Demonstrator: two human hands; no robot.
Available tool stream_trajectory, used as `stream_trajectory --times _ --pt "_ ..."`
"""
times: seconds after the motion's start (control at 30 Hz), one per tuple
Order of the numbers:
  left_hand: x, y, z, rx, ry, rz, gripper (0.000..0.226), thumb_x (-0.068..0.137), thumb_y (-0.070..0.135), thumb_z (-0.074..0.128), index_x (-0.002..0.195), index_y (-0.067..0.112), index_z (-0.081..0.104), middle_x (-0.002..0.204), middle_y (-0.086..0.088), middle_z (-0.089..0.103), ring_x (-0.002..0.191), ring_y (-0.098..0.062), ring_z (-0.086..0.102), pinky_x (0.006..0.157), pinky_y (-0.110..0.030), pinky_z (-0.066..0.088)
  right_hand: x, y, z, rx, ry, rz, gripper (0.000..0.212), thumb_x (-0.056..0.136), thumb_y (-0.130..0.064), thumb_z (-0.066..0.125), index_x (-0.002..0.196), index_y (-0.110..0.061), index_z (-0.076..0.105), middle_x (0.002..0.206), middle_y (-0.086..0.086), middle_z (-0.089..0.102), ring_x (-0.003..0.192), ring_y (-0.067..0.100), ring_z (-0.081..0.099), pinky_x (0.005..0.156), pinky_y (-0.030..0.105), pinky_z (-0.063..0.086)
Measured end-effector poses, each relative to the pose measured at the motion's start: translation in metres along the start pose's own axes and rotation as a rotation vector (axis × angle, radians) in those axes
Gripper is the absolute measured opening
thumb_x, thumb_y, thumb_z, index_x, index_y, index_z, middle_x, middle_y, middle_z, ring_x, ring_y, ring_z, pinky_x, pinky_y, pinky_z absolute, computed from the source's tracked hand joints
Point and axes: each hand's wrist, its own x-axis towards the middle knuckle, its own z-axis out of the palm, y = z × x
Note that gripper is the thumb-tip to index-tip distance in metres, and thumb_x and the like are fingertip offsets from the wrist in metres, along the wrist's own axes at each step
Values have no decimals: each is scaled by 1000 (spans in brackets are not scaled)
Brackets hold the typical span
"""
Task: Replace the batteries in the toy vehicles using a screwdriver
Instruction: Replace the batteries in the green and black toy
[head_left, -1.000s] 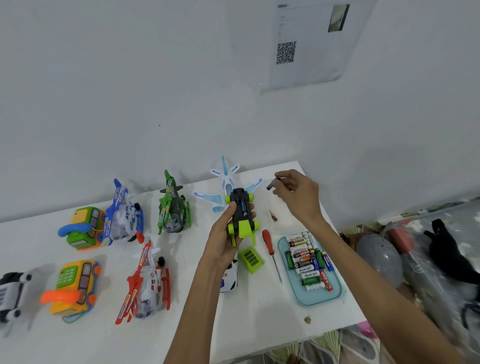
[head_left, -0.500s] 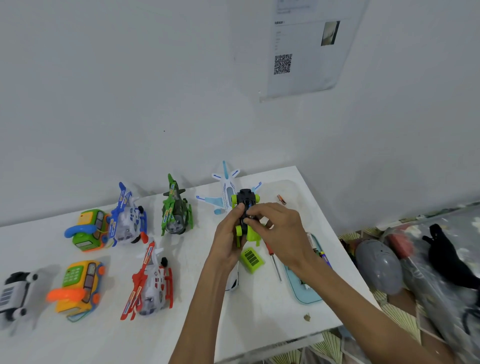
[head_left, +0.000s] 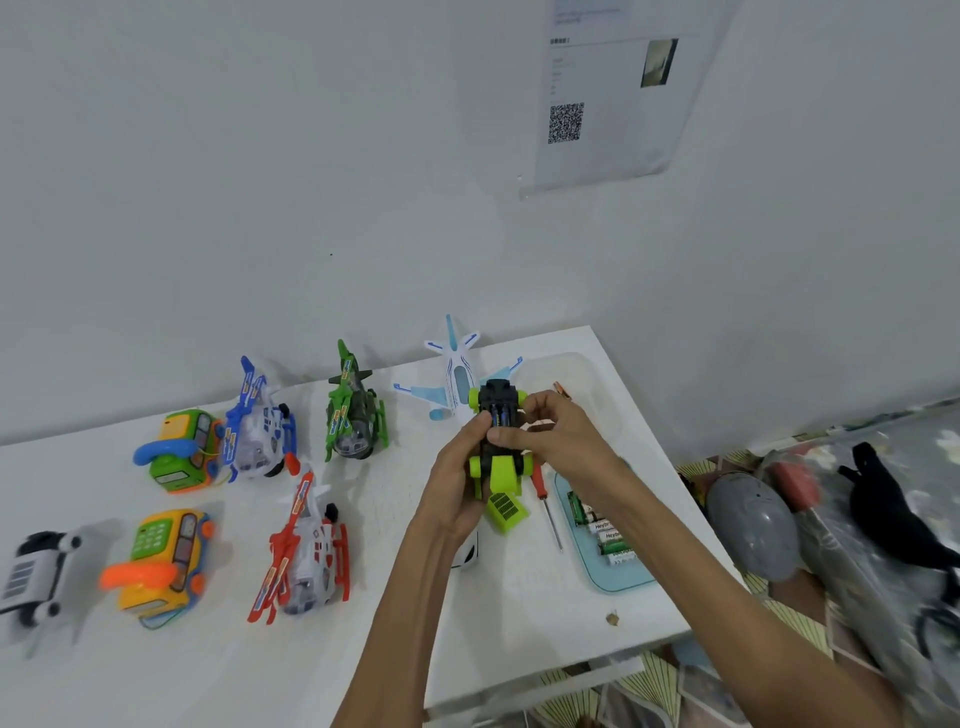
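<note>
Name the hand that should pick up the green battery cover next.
Right. The left hand grips the upturned toy car and must steady it. The right hand only pinches at the batteries in the open bay, and the green cover lies on the table close by.

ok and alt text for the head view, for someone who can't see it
A person's left hand holds a black and lime toy car upside down above a table while the right hand pinches at its open battery bay. A red screwdriver, a green cover and a tray of batteries lie beneath; more toys stand to the left.
</note>
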Motion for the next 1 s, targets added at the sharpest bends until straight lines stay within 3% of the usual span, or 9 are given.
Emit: stream_trajectory --times 0.1,0.17,0.27,0.37,0.5,0.57,0.77,0.87,1.0 --pt "0 2 -2 -28 -23 44 43 99 32 55 133 7 62 127 -19 68 111 -30 68 82 -42 61 -4 1 0 151 -13 -73 13 94 -29 71 95 -17 65 92 0 69 81 16 66 72 33 53" --pt "0 6 -5 -47 -9 78 45 96 32 57 132 6 63 126 -17 69 103 -27 70 74 -38 61 -5 7 -1 221 11 -31 15 101 -26 61 98 -13 67 88 2 71 78 17 64 69 34 51" --pt "1 10 -18 -124 17 94 47 92 29 59 132 4 62 125 -16 68 94 -24 70 67 -33 60 3 39 4 -274 96 -67 13 99 -23 61 98 -13 69 85 0 74 71 15 67 67 31 56" --pt "0 10 -27 -124 22 115 46 95 20 57 137 2 57 124 -16 68 89 -24 69 70 -31 59 11 78 20 -860 2 -95 19 95 -25 64 108 -12 68 108 5 69 97 22 66 84 35 52" --pt "-1 11 -33 -85 17 151 48 94 18 61 140 5 56 124 -17 67 88 -24 69 69 -32 59 9 101 43 -1100 -58 -21 48 94 -38 66 127 -6 53 150 17 37 137 35 45 92 40 46" --pt "-4 11 -37 -49 0 164 50 93 21 64 140 6 56 128 -17 66 93 -25 69 71 -33 59 8 103 49 -1174 -64 -15 51 93 -36 67 131 -7 49 149 16 39 148 31 31 97 39 46" --pt "-8 13 -43 -80 41 106 49 90 41 60 127 9 70 128 -14 69 103 -28 70 88 -46 58 13 59 29 -848 156 -9 50 85 -40 75 119 -9 55 111 10 66 98 27 64 82 36 55" --pt "-7 12 -44 -70 68 104 46 89 41 61 119 9 75 128 -17 68 100 -32 70 77 -42 61 5 14 16 -479 277 -64 47 85 -40 78 120 -16 58 99 0 68 90 18 65 76 31 54" --pt "-2 9 -38 22 109 68 46 99 41 52 126 8 70 123 -24 68 89 -38 73 77 -42 59 -11 -24 21 -349 247 -146 39 83 -43 78 114 -23 62 98 -8 71 83 6 67 62 11 46"
